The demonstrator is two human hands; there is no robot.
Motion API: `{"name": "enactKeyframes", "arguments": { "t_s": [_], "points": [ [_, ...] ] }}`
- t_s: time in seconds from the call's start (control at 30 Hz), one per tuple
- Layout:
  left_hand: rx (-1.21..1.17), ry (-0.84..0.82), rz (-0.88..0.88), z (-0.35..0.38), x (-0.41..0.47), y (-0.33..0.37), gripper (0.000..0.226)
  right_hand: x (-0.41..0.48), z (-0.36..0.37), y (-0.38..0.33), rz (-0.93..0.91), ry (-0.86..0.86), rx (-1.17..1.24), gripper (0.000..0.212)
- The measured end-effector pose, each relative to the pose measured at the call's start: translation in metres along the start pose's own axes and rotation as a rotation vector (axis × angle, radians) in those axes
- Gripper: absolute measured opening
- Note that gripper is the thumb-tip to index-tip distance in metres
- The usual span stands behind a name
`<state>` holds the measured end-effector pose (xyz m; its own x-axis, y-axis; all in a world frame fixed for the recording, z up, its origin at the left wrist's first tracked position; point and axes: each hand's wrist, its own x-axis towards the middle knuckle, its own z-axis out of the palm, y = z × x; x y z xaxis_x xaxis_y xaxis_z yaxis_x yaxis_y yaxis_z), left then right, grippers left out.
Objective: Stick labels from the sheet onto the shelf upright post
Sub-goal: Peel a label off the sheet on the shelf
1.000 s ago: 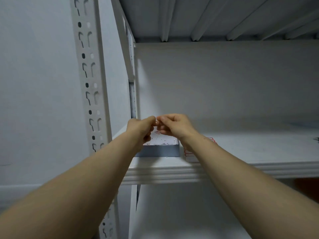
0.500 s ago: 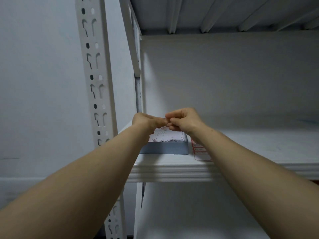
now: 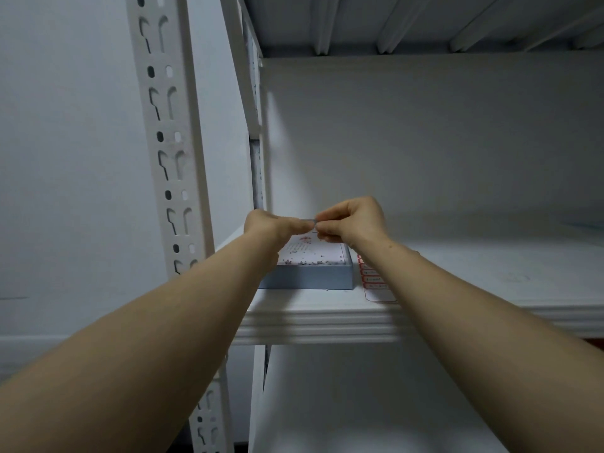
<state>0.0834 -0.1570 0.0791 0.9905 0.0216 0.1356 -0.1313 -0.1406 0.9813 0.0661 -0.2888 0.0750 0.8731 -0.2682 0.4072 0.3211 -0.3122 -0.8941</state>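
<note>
The white slotted upright post [image 3: 166, 152] of the shelf rises at the left. My left hand [image 3: 274, 225] and my right hand [image 3: 351, 222] meet above the shelf board, fingertips together, both pinching a small label [image 3: 310, 220] seen edge-on between them. The label sheet [image 3: 374, 277], white with red-bordered labels, lies on the shelf board under my right forearm, partly hidden by it.
A flat blue box [image 3: 313, 274] with a white printed top sits on the white shelf board [image 3: 327, 322] beside the sheet. Another shelf board [image 3: 392, 21] runs overhead. A rear post [image 3: 258, 171] stands behind my left hand. A plain wall is at left.
Both hands have stayed joined at the fingertips. They now sit higher above the blue box, and the view has shifted a little left of the post.
</note>
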Motion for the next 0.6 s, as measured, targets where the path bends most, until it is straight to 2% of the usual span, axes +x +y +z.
{"name": "enactKeyframes", "arguments": {
  "t_s": [0.1, 0.17, 0.27, 0.37, 0.47, 0.53, 0.6],
  "points": [
    [0.021, -0.039, -0.018, 0.000, 0.000, 0.002, 0.028, 0.002, -0.001, 0.002, -0.018, 0.021, -0.123, 0.017],
    [0.032, -0.019, -0.026, 0.000, -0.003, 0.005, 0.014, 0.001, 0.000, 0.001, -0.002, 0.001, -0.113, 0.026],
    [0.036, -0.013, -0.008, 0.003, -0.001, 0.007, 0.026, 0.000, 0.004, -0.002, -0.009, -0.009, -0.173, 0.025],
    [0.153, -0.006, 0.101, 0.006, -0.003, 0.002, 0.018, -0.002, 0.006, -0.003, -0.048, -0.046, -0.338, 0.022],
    [0.144, 0.017, 0.222, 0.005, -0.008, -0.005, 0.042, -0.005, 0.007, -0.002, -0.117, -0.062, -0.410, 0.029],
    [0.208, 0.090, 0.325, 0.002, -0.017, -0.005, 0.042, -0.010, 0.009, -0.005, -0.140, -0.007, -0.433, 0.031],
    [0.367, 0.138, 0.420, 0.000, -0.029, -0.008, 0.046, -0.016, 0.014, -0.012, -0.169, 0.037, -0.497, 0.037]
  ]
}}
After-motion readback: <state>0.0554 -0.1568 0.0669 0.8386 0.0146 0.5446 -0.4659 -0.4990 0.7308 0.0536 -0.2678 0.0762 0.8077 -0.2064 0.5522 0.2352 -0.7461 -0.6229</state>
